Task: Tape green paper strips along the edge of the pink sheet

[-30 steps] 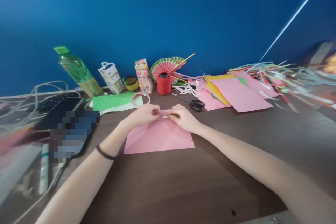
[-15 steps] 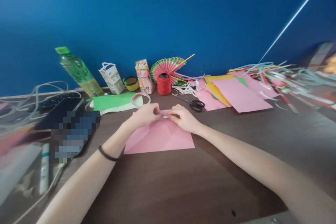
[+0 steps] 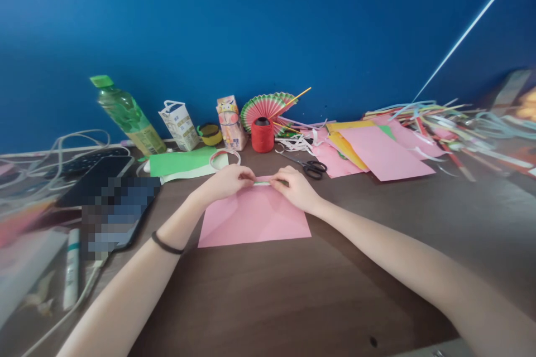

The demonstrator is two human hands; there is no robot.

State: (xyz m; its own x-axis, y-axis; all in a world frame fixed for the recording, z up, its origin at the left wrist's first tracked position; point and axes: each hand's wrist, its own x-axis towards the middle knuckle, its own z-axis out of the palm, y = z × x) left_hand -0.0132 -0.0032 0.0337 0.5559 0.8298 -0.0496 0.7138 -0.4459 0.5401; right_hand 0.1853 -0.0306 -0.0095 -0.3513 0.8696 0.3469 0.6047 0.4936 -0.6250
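A pink sheet of paper [image 3: 253, 217] lies flat on the brown desk [image 3: 293, 295] in front of me. At its far edge my left hand [image 3: 228, 181] and my right hand [image 3: 295, 187] each pinch one end of a short pale green strip [image 3: 263, 183], held level between them just above the sheet. The fingers of both hands are closed on the strip. A dark band sits on my left wrist.
Behind my hands lie a tape ring [image 3: 224, 157], green paper [image 3: 180, 163], black scissors [image 3: 307, 165], a red thread spool [image 3: 262, 135], a paper fan [image 3: 266, 106], two small cartons and a green bottle [image 3: 125, 117]. Coloured sheets and strips pile at the right [image 3: 385, 148]. A phone, cables and a glue stick lie left.
My two hands have drawn slightly apart, so more of the green strip shows between them. The pink sheet has stayed in place.
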